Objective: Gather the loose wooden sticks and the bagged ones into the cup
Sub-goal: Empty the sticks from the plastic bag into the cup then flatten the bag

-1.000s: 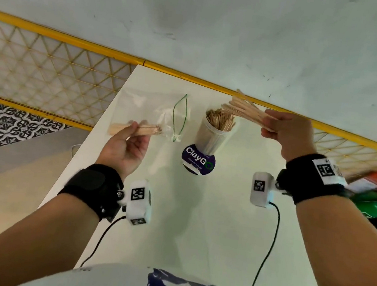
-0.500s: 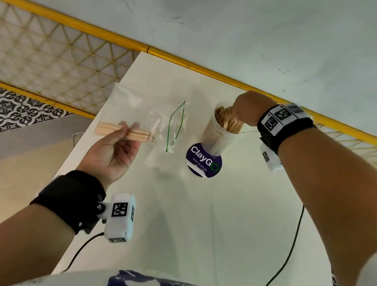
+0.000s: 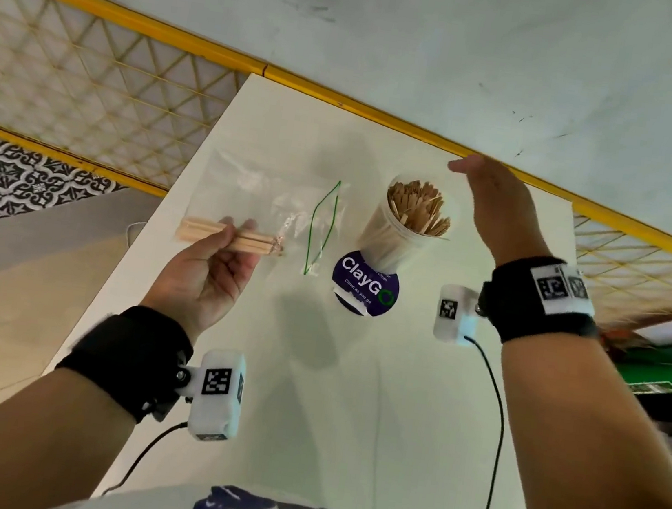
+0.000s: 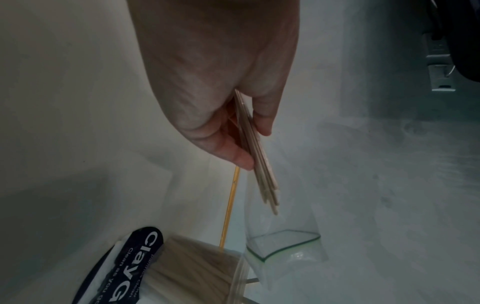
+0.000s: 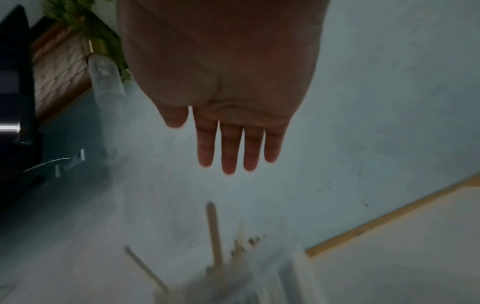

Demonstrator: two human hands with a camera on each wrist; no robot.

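A clear plastic cup (image 3: 388, 235) packed with wooden sticks (image 3: 417, 209) stands on the white table (image 3: 306, 400), on a purple ClayGo sticker (image 3: 366, 286). My left hand (image 3: 211, 276) is raised left of the cup and pinches a bundle of sticks (image 3: 233, 238) through a clear zip bag (image 3: 265, 198) with a green seal. The left wrist view shows the thumb and fingers (image 4: 233, 152) clamped on that bundle (image 4: 262, 172), the bag mouth (image 4: 283, 244) hanging below. My right hand (image 3: 491, 198) hovers just right of the cup, fingers (image 5: 228, 150) straight, holding nothing.
A yellow rail (image 3: 387, 111) runs along the table's far edge against a pale wall. Patterned floor tiles (image 3: 14, 182) lie beyond the left table edge. Red and green items (image 3: 670, 362) sit at the right. Black cables (image 3: 495, 425) trail from both wrist cameras.
My right hand carried a bundle of loose sticks to the cup, pushed them in, then lifted away empty with fingers spread. The left hand kept holding the bagged sticks.
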